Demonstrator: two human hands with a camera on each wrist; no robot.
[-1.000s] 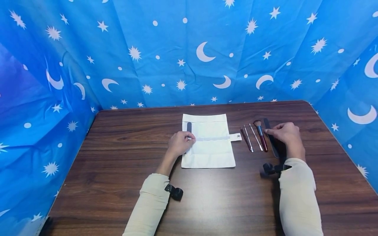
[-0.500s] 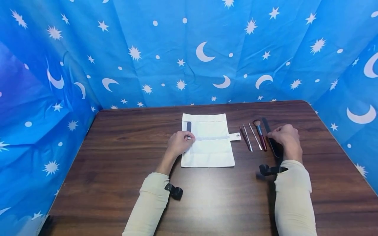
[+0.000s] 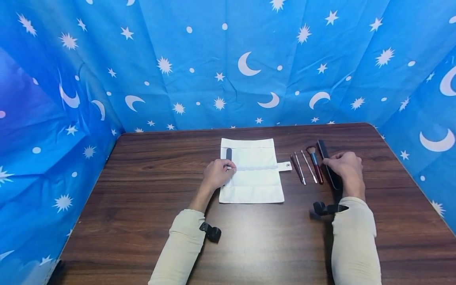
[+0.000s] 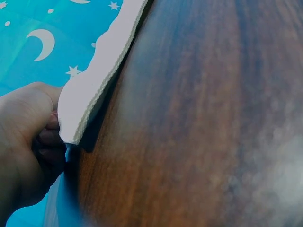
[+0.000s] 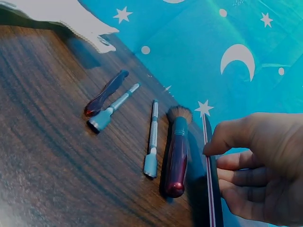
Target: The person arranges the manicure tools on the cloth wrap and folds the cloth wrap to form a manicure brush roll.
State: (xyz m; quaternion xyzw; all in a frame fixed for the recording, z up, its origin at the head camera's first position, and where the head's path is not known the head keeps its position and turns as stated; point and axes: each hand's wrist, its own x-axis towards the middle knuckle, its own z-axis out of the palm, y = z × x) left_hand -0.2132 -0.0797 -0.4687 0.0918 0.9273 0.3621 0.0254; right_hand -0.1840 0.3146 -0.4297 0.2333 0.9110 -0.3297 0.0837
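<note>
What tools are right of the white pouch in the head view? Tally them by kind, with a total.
Brown stick: 1
Silver sticks: 2
Makeup brush: 1
Nail file: 1
Total: 5

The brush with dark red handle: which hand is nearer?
Right. The right hand is just right of the brush; the left hand is farther left, at the white fabric pouch.

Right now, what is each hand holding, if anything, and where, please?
Left hand: white case, by its left edge. Right hand: black file, around its middle.
</note>
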